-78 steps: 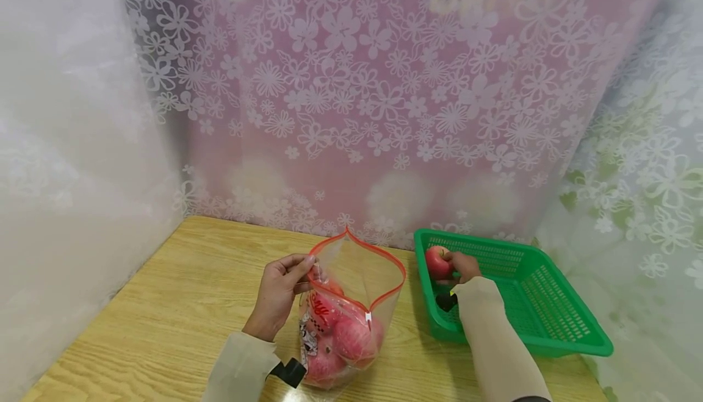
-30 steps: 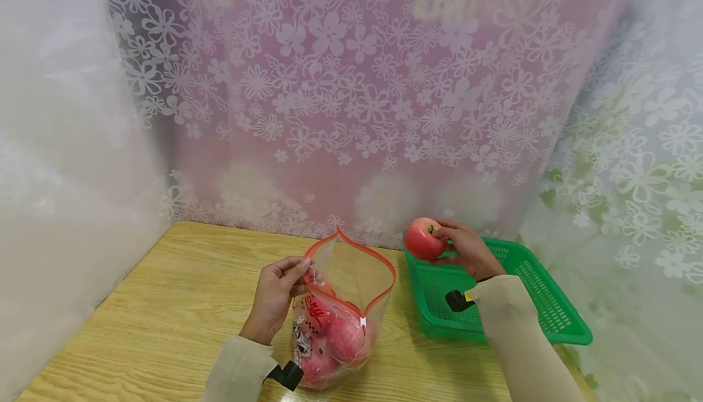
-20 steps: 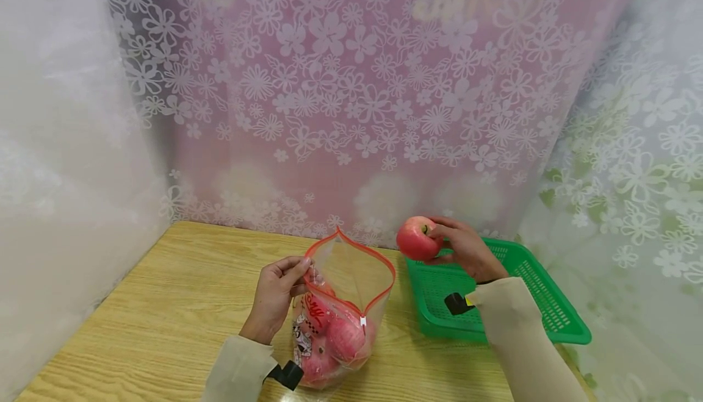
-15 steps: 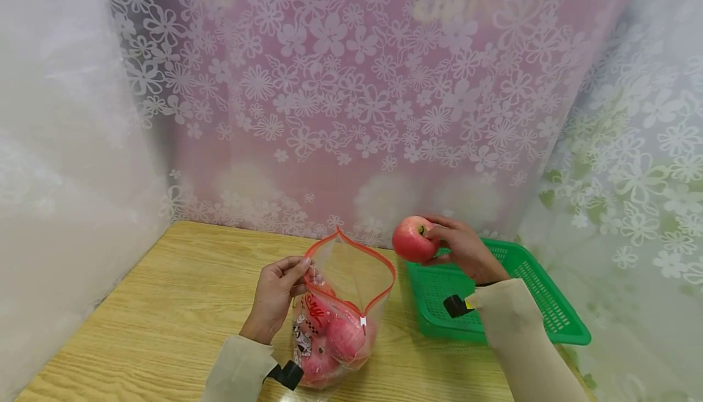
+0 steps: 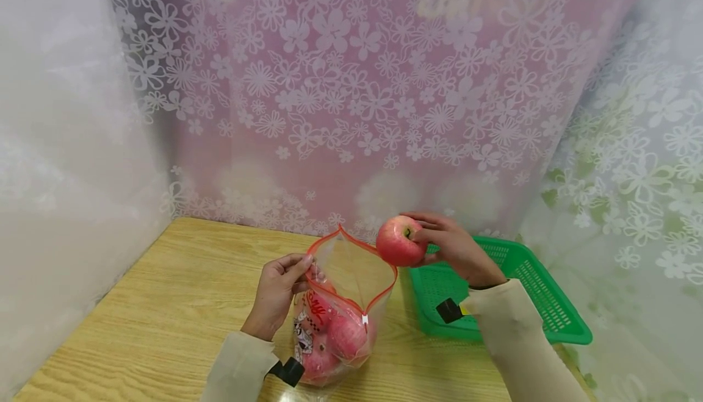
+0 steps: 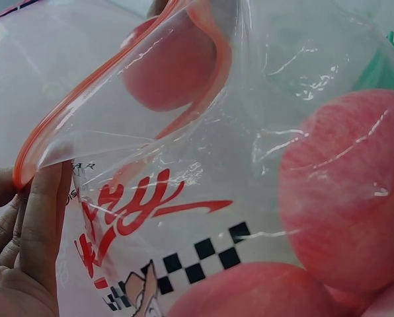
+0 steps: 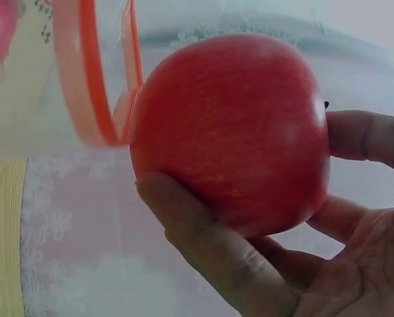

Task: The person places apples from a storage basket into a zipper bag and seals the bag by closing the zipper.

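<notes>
A clear zip bag (image 5: 379, 304) with an orange-red zip rim and a white slider stands on the table, its mouth spread wide. Several red apples (image 5: 347, 336) fill its lower part. My left hand (image 5: 277, 292) pinches the bag's rim at the left between thumb and fingers; in the left wrist view the fingers (image 6: 41, 224) lie against the film at the zip. My right hand (image 5: 453, 249) grips a red apple (image 5: 400, 242) by its sides, raised at the right edge of the bag's mouth. In the right wrist view this apple (image 7: 230, 132) overlaps the orange rim.
A green plastic basket (image 5: 555, 304) with slotted walls stands to the right, partly behind my right forearm. The wooden table (image 5: 181, 304) extends to the left. Flower-patterned sheeting (image 5: 351, 115) closes off the back and both sides.
My right hand has lifted the apple out of the green basket and carried it left to the bag's mouth. My left hand has kept its pinch on the rim.
</notes>
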Demonstrator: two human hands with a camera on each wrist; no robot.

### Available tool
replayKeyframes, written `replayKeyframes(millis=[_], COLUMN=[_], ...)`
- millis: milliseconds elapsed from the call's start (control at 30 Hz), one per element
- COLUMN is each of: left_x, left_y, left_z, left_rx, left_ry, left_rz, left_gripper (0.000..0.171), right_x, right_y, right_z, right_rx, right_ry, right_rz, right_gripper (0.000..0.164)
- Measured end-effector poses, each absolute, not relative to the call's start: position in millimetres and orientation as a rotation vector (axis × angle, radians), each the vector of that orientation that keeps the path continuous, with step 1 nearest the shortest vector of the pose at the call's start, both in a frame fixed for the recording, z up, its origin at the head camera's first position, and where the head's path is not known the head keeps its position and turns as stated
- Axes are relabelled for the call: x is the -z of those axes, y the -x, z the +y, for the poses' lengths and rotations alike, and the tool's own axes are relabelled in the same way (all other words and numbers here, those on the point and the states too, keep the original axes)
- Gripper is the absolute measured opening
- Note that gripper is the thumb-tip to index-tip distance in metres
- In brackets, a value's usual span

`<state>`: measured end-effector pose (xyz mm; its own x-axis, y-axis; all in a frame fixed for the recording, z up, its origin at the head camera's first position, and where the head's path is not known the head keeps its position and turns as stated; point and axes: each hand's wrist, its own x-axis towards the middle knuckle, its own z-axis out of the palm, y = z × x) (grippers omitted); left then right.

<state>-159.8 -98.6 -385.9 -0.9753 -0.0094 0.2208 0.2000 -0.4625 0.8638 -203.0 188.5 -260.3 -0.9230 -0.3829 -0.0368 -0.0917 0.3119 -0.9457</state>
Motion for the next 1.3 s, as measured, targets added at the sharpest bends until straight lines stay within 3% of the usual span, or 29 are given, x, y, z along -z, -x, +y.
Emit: replayKeyframes(millis=[1067,1300], left_x=[385.7,385.9], left_y=[159.9,159.8], left_z=[-99.8,-100.2], left_rx=[2.569,2.564], left_ry=[0.31,0.28], left_rz=[-1.548,-1.54], left_gripper=[0.015,0.014], right_x=[250.4,253.6], right_y=[179.9,181.2], right_z=[131.6,125.1], right_rx=[1.219,1.186], right_ry=[0.685,0.716], right_rz=[2.606,2.656], right_gripper=[0.047,0.033])
